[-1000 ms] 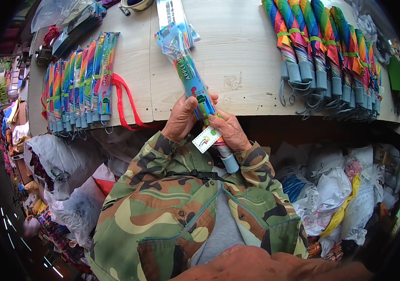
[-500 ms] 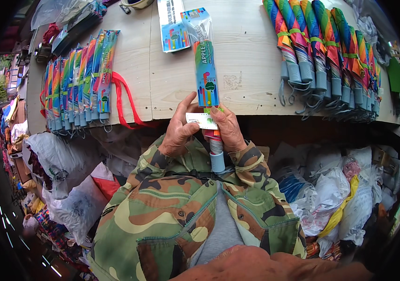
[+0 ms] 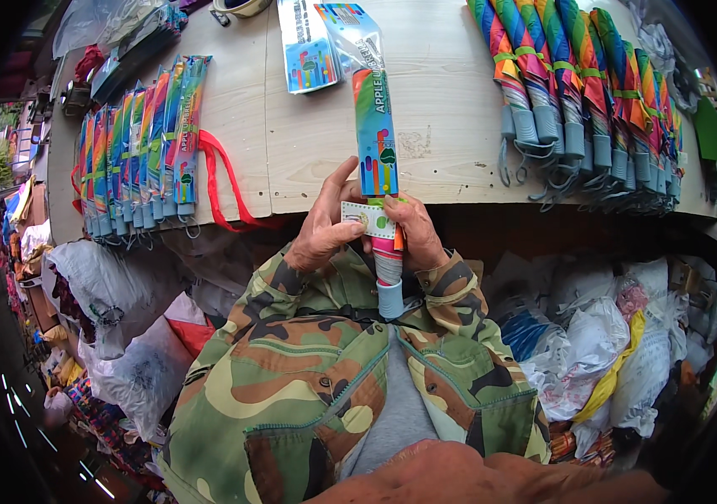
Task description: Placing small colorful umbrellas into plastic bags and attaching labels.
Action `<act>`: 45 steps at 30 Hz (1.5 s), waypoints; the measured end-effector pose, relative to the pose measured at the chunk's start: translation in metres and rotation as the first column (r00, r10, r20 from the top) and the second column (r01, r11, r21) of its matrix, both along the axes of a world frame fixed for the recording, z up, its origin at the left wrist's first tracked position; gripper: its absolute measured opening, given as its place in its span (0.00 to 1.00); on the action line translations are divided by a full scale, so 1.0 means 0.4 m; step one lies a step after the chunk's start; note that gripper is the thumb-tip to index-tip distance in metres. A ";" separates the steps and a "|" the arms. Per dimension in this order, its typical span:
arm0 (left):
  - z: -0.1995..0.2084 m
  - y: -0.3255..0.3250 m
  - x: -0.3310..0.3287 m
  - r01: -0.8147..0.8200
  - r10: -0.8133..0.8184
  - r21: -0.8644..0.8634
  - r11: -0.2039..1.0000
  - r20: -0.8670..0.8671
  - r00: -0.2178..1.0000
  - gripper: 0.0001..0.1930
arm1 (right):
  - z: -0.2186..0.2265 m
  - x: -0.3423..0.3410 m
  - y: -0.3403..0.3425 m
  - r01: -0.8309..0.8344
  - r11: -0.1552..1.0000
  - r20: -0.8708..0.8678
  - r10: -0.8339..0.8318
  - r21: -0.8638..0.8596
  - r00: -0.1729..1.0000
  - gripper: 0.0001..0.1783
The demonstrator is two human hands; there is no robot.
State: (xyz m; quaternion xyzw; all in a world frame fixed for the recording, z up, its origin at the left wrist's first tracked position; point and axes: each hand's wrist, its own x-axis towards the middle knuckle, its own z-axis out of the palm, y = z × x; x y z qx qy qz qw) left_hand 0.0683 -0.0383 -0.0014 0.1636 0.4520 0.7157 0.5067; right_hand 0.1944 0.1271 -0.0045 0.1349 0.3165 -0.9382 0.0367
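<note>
Between my hands is a folded umbrella (image 3: 388,267) with a grey-blue handle, pointing away from me across the table edge. A printed clear plastic sleeve (image 3: 378,143) covers its far part, and the sleeve's open far end is loose. My left hand (image 3: 322,228) has its thumb on a small white tag (image 3: 367,220) with green print, its index finger stretched out. The tag lies across the umbrella just below the sleeve. My right hand (image 3: 417,233) is closed round the umbrella, its thumb near the tag's right end and the green strap.
A stack of printed sleeves (image 3: 308,59) lies beyond my hands. Several sleeved umbrellas (image 3: 144,147) lie at the left beside a red ribbon (image 3: 228,181). At the right, several bare rainbow umbrellas (image 3: 572,84) overhang the table edge (image 3: 308,197). Bulging bags (image 3: 585,353) flank me below.
The tag has tilted and shifted slightly right, now showing a different printed face. The sleeved umbrella has swung a little to the right. Both hands keep nearly the same place.
</note>
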 end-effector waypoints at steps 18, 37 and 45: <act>0.023 0.017 0.021 -0.388 0.414 -0.153 0.909 0.224 0.882 0.31 | 0.044 0.045 -0.151 0.293 0.011 -0.292 -0.042 0.956 0.955 0.46; -0.038 -0.009 -0.023 -0.450 0.442 -0.083 0.889 0.410 0.798 0.26 | 0.021 0.056 -0.126 0.314 0.201 -0.282 -0.172 0.928 0.944 0.18; -0.062 -0.026 -0.091 -0.525 0.525 -0.121 0.843 0.403 0.750 0.26 | 0.034 0.050 -0.117 0.206 0.207 -0.186 -0.113 0.956 0.976 0.13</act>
